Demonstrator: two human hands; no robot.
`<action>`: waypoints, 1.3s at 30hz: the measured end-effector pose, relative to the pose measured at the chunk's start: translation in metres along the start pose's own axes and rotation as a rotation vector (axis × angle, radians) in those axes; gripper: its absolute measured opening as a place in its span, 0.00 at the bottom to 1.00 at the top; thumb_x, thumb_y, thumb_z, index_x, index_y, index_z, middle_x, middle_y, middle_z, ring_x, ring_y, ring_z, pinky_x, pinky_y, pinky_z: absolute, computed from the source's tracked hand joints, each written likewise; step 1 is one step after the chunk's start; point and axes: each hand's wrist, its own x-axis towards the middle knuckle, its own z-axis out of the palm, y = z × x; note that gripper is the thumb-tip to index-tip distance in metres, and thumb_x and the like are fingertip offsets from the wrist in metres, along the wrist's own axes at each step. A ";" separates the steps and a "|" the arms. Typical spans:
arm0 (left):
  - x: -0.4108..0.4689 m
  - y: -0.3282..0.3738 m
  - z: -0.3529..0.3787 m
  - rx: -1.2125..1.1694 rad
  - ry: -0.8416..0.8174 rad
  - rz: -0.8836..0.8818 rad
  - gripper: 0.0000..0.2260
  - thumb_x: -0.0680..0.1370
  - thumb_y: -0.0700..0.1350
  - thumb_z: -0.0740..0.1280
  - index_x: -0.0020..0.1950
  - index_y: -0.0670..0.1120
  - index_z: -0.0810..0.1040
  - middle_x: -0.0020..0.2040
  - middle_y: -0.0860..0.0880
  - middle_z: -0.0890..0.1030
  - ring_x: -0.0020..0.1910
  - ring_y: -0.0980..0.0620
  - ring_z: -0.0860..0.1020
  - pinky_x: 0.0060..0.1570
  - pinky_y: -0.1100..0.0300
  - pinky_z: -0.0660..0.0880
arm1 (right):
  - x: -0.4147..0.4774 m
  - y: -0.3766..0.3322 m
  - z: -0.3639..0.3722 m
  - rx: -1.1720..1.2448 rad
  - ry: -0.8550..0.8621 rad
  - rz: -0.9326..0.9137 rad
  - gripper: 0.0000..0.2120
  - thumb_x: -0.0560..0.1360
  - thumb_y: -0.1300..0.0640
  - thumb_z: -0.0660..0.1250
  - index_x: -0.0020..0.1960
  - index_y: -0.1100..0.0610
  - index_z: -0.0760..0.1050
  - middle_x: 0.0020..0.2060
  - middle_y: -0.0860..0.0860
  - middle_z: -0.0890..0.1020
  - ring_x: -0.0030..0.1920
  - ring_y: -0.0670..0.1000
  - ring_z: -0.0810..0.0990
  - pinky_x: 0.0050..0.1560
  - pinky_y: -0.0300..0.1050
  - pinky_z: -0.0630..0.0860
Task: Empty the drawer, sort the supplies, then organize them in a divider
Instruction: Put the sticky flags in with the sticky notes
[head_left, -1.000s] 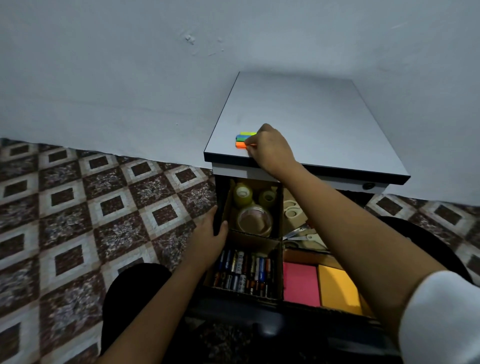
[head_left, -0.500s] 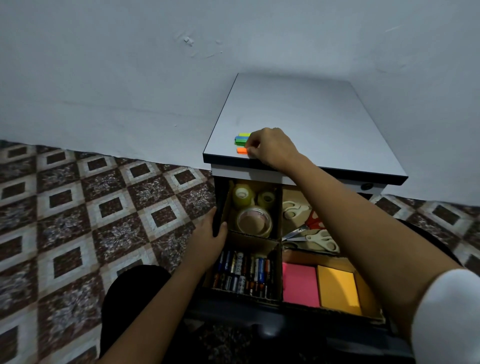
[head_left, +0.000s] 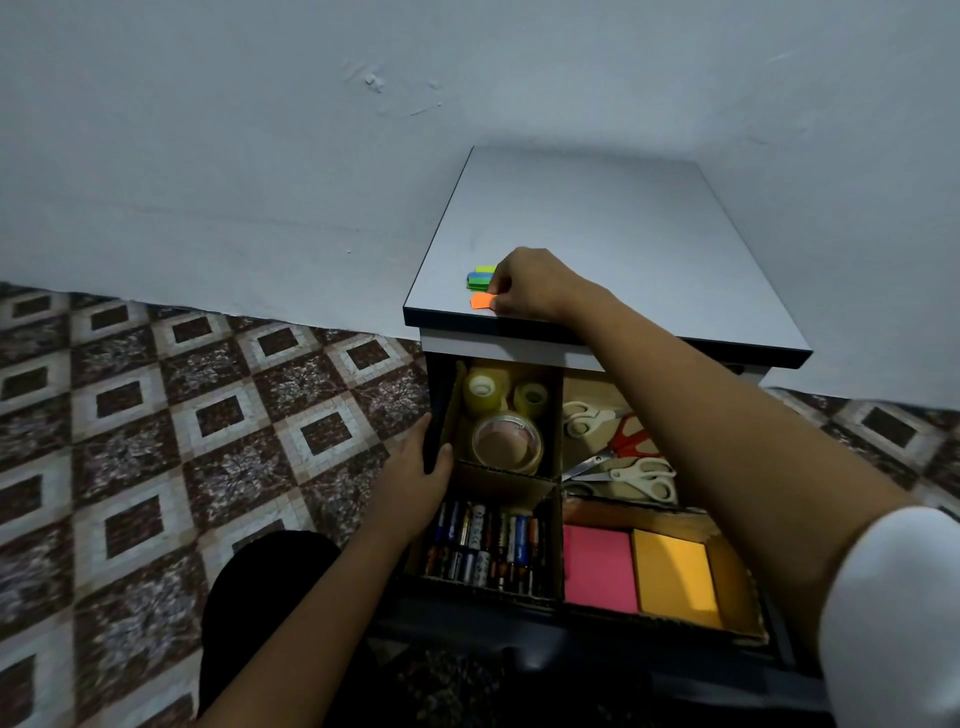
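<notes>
On the grey cabinet top (head_left: 597, 234) my right hand (head_left: 530, 283) pinches an orange sticky flag (head_left: 480, 300) near the front edge, just apart from a small stack of green, blue and yellow flags (head_left: 480, 277). Below, the open drawer (head_left: 571, 618) holds a cardboard divider (head_left: 506, 475). Tape rolls (head_left: 506, 423) fill its back left cell, scissors (head_left: 623, 452) the back right, batteries (head_left: 483, 540) the front left, and pink (head_left: 597, 569) and orange sticky notes (head_left: 672, 577) the front right. My left hand (head_left: 415, 478) grips the drawer's left wall.
A pale wall stands behind the cabinet. Patterned brown and white floor tiles (head_left: 182, 441) spread to the left. My dark-clothed knee (head_left: 270, 587) is at the bottom, left of the drawer.
My right hand has pulled the orange flag off the coloured stack toward the cabinet's front edge. My left hand has stayed on the drawer wall.
</notes>
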 end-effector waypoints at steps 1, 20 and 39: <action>0.000 0.000 0.000 -0.002 -0.003 -0.001 0.25 0.81 0.52 0.58 0.76 0.49 0.57 0.73 0.45 0.66 0.70 0.47 0.66 0.65 0.54 0.66 | 0.001 0.000 0.001 0.003 0.003 0.005 0.11 0.74 0.60 0.67 0.54 0.63 0.79 0.53 0.59 0.80 0.54 0.57 0.77 0.49 0.43 0.70; -0.001 0.001 0.000 -0.011 -0.001 0.007 0.25 0.81 0.52 0.58 0.76 0.48 0.58 0.73 0.45 0.66 0.70 0.47 0.67 0.65 0.55 0.66 | -0.004 0.004 0.022 -0.077 0.114 -0.021 0.14 0.77 0.58 0.63 0.58 0.64 0.78 0.54 0.63 0.79 0.54 0.60 0.76 0.53 0.48 0.73; -0.001 0.001 -0.001 0.004 0.005 0.013 0.25 0.81 0.51 0.58 0.76 0.47 0.57 0.73 0.45 0.65 0.71 0.48 0.65 0.66 0.55 0.64 | -0.006 -0.002 0.010 -0.009 0.074 -0.018 0.12 0.75 0.62 0.64 0.57 0.64 0.74 0.56 0.61 0.77 0.56 0.59 0.75 0.54 0.48 0.71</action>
